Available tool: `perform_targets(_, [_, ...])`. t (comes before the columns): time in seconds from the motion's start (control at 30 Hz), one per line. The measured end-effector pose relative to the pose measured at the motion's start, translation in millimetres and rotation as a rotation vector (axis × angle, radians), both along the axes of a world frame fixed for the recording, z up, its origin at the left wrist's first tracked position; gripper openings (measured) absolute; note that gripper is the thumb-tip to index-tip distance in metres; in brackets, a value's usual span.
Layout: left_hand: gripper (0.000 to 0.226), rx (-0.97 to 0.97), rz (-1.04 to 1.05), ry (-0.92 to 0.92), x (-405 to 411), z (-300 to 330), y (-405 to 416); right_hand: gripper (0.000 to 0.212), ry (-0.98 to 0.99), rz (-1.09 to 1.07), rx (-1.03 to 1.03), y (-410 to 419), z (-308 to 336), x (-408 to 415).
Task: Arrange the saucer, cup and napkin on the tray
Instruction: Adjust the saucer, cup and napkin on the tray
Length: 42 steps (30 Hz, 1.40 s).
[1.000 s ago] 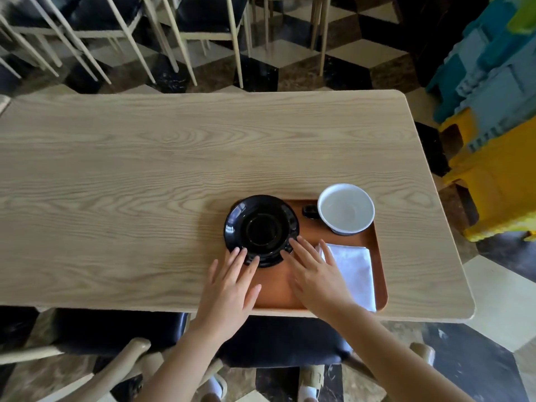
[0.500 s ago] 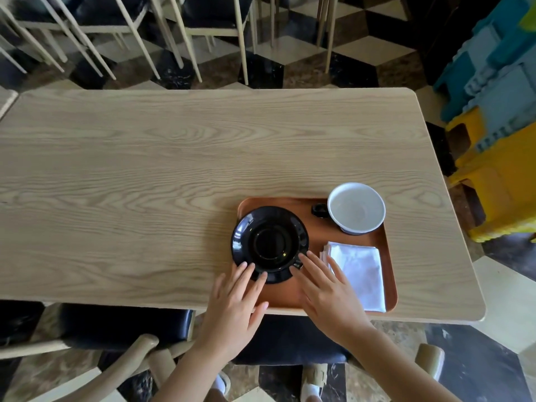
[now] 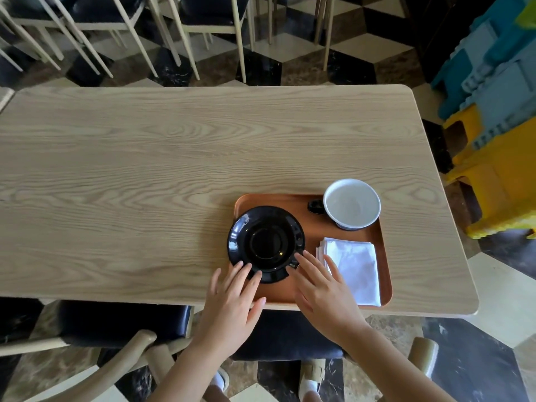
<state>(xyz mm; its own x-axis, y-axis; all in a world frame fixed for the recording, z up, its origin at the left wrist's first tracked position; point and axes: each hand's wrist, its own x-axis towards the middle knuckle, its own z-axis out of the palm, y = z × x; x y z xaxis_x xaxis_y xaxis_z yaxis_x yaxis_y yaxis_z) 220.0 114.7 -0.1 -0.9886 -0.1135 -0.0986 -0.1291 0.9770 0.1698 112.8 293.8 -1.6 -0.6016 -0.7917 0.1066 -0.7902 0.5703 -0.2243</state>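
Settling the saucer (image 3: pixel 266 243) looks like the step in hand: both hands lie flat with fingers spread, gripping nothing, the left hand (image 3: pixel 232 303) and right hand (image 3: pixel 323 294) touching its near rim. It overhangs the tray (image 3: pixel 384 265) beyond the left fingertips, so a nudge rightward seems next. Right of the right hand lies the napkin (image 3: pixel 352 266); beyond it stands the cup (image 3: pixel 351 203).

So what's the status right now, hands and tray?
Left hand and right hand open, fingertips at black saucer rim. Saucer overhangs tray left edge. Cup, napkin on tray. Nothing blocking.
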Motion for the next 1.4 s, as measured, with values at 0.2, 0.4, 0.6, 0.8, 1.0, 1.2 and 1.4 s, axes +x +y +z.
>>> perform_targets(0.2, [0.043, 0.048, -0.036, 0.181, -45.5, 17.4, 18.4, 0.031, 0.059, -0.173, -0.183, 21.0, 23.1, -39.2])
perform_targets(0.4, [0.043, 0.051, -0.172, 0.271, -141.8, 41.9, 43.9, 0.042, 0.009, -0.368, -0.11, 56.9, 48.0, -108.4])
perform_targets(0.6, [0.015, 0.026, -0.287, 0.254, -172.7, 39.5, 56.3, 0.02, -0.042, -0.254, -0.089, 65.8, 34.6, -125.4])
perform_targets(0.8, [0.004, 0.081, -0.223, 0.289, -174.2, 32.2, 61.6, 0.016, 0.013, -0.254, -0.141, 64.0, 29.8, -121.2])
perform_targets(1.0, [0.007, 0.144, -0.169, 0.299, -165.0, 27.8, 58.9, 0.015, -0.04, -0.22, -0.174, 60.6, 29.9, -118.0])
perform_targets(1.2, [0.012, 0.165, -0.148, 0.34, -151.7, 22.7, 52.1, 0.018, -0.018, -0.196, -0.155, 55.8, 22.4, -111.3])
perform_targets(1.4, [0.024, 0.18, -0.128, 0.352, -147.8, 22.9, 54.0, 0.031, 0.005, -0.214, -0.148, 56.3, 22.6, -108.9])
